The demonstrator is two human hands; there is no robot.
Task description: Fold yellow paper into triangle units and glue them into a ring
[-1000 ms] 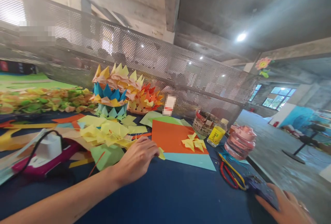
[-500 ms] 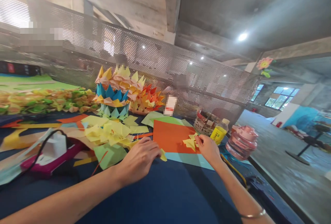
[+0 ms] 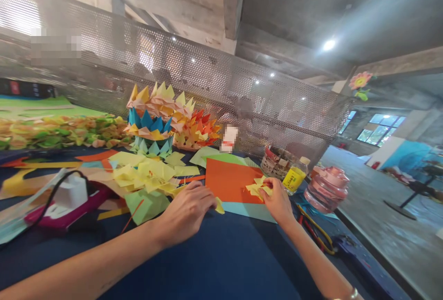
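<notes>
My left hand [image 3: 192, 207] hovers over the dark blue tabletop with its fingers curled in. A small yellow paper piece [image 3: 219, 206] sticks out from its fingertips. At the right edge of an orange paper sheet [image 3: 224, 180], my right hand [image 3: 278, 201] pinches at a little cluster of yellow folded paper pieces [image 3: 255, 187]. How many of them it grips is hidden by the fingers. Just beyond my left hand spreads a heap of yellow paper pieces [image 3: 148, 173], with a green paper sheet [image 3: 147, 205] in front of it.
Behind the heap stand spiky folded-paper rings [image 3: 152, 124]. A yellow-labelled bottle [image 3: 294, 177], a woven basket [image 3: 275, 161] and a pink water jug [image 3: 327, 189] are at right, with pliers [image 3: 316, 233] nearer. A magenta power strip [image 3: 69, 207] with cable lies left. Perforated metal screen [image 3: 207, 83] behind.
My right hand's fingers have reached further left over the yellow cluster. My left hand keeps its place with the yellow piece. The view has shifted slightly.
</notes>
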